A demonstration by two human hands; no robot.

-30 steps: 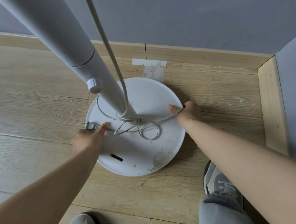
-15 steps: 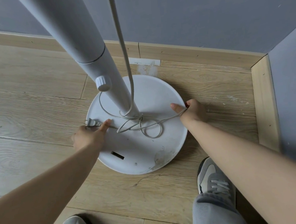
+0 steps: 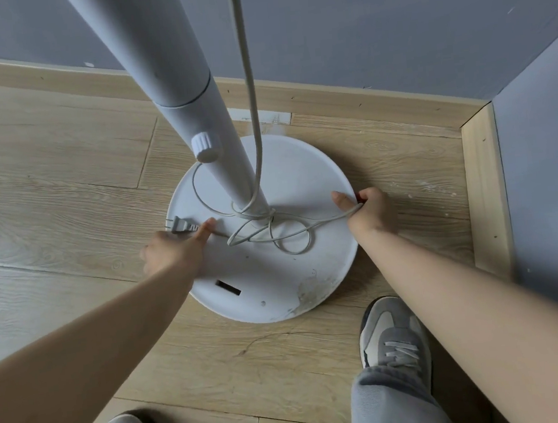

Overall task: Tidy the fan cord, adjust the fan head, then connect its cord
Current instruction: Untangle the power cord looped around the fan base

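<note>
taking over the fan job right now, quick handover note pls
Left hand pinches the cord just behind the plug, at the left rim of the fan base.
Right hand grips a stretch of cord at the base's right rim.
Done: nothing finished; the cord is wound round the foot of the pole in loose tangled loops.
Left: finish tidying, adjust the fan head (out of view), plug in.

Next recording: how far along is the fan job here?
Done: nothing finished yet. In hand: tidying the cord, which is wound round the pole and looped on the base; the left hand pinches it beside the plug, the right hand grips a strand. Left: adjusting the fan head, out of view, and connecting the loose plug.
</note>
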